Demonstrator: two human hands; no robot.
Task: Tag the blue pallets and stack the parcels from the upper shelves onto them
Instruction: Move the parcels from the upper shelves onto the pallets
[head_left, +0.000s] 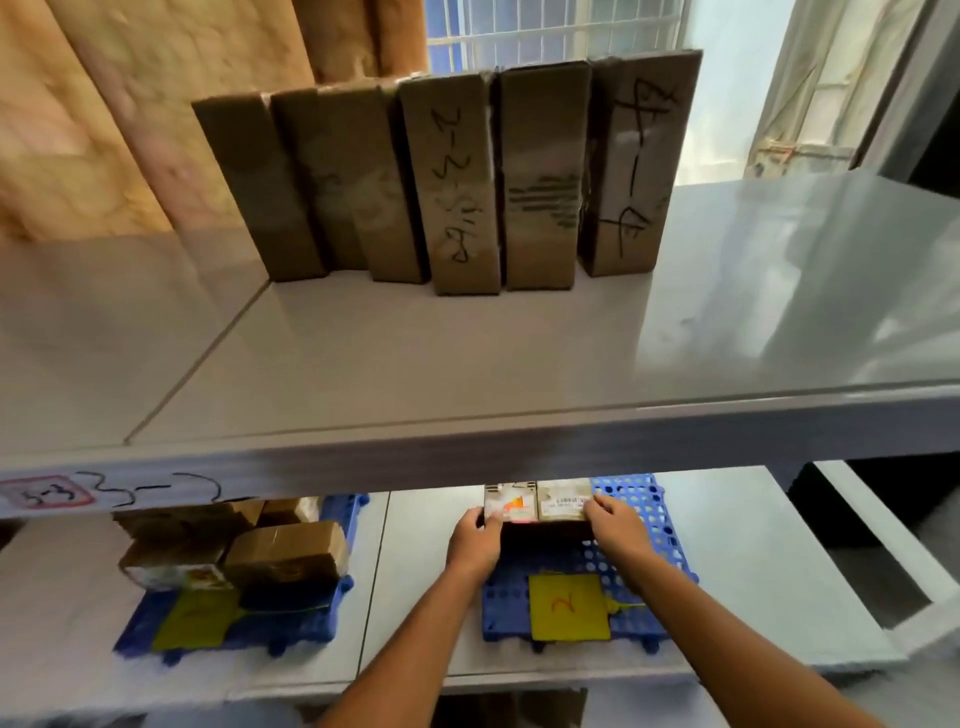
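Note:
On the lower shelf, a blue perforated pallet (639, 530) carries a yellow tag (569, 607) marked in red at its front edge. A brown parcel (540, 506) with labels sits on the pallet's far part. My left hand (475, 540) grips the parcel's left side and my right hand (615, 527) grips its right side. To the left, a second blue pallet (337, 519) with its own yellow tag (195, 621) holds several brown parcels (285, 553). Several more parcels (462, 182) stand upright in a row on the upper shelf.
The grey upper shelf (415, 364) overhangs the lower one; its front lip bears a handwritten label (47, 493). Beige curtains hang at the back left, and a window at the back. A grey frame (883, 551) stands to the right of the lower shelf.

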